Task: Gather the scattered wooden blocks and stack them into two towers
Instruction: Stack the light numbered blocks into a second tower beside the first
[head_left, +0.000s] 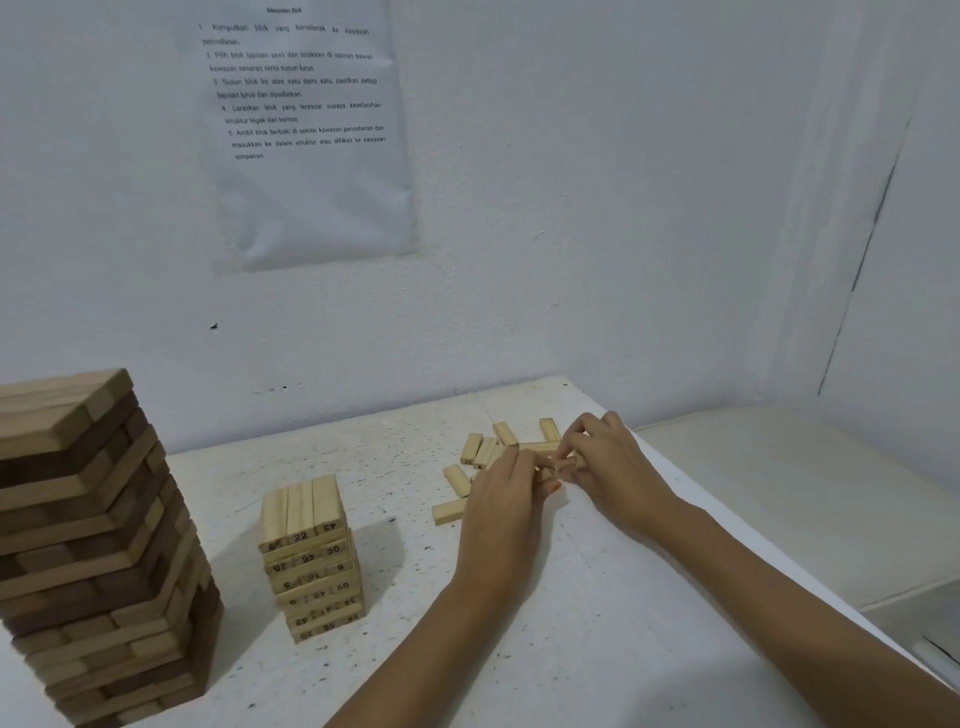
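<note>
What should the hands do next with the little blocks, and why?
Probably lift the wooden blocks that the left hand and right hand pinch together and lay them crosswise on the small numbered tower. Its top layer already shows three blocks, and loose blocks lie scattered by the hands.

Large tower (93, 545): crossed layers of dark and light brown blocks, upright, its layers slightly twisted. Small tower (311, 561), at 3 o'clock from it and apart: pale blocks with numbers printed on their ends, three in the top layer. Scattered blocks (485, 449), at 1 o'clock from the small tower: pale, lying flat at mixed angles, several touching. Single block (448, 512) at the group's 7 o'clock. A few at its 4 o'clock are pinched between the left hand (498, 499) and right hand (608, 462).
</note>
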